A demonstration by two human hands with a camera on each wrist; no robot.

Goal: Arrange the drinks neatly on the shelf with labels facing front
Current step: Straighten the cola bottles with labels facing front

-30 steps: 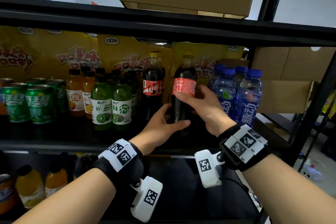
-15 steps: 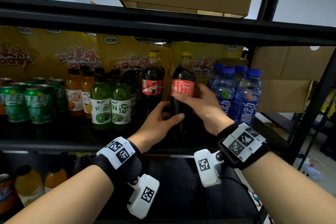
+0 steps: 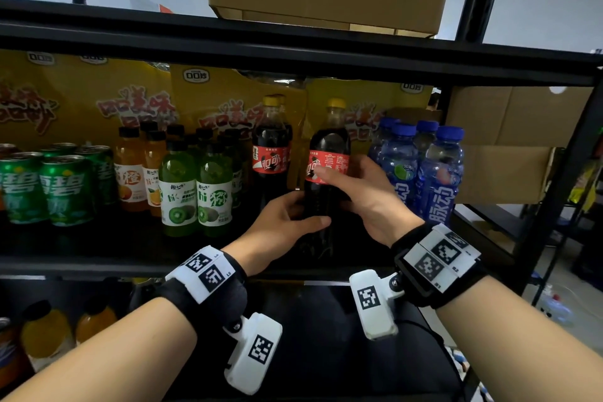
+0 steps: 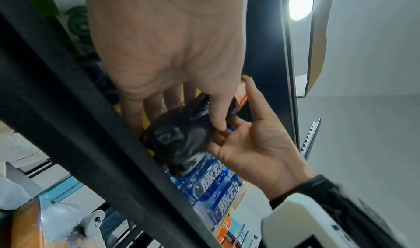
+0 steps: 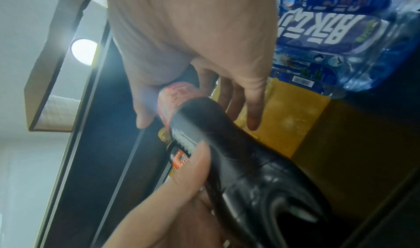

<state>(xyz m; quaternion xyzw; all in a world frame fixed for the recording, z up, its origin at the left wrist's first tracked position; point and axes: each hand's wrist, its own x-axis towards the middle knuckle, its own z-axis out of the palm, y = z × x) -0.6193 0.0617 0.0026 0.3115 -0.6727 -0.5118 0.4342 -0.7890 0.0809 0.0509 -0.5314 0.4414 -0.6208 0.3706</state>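
Note:
A dark cola bottle [image 3: 328,140] with a yellow cap and a red label is at the front of the middle shelf [image 3: 98,266]. My left hand [image 3: 295,217] grips its lower body, thumb across the front. My right hand [image 3: 350,183] holds it at the label [image 3: 329,163], with the thumb on the red band. The label's logo shows at its left side and small print at the right. From the left wrist view, the bottle's underside [image 4: 179,140] shows above the shelf rail. In the right wrist view the bottle [image 5: 227,153] runs between both hands.
A second cola bottle [image 3: 270,153] stands just to the left with its logo forward. Blue bottles [image 3: 421,170] crowd the right side. Green kiwi bottles [image 3: 195,192], orange bottles [image 3: 133,173] and green cans [image 3: 49,189] fill the left. Yellow snack bags [image 3: 81,101] line the back.
The cola bottle has turned in my hands, so the logo now shows at the label's left. Both hands have kept their hold on it.

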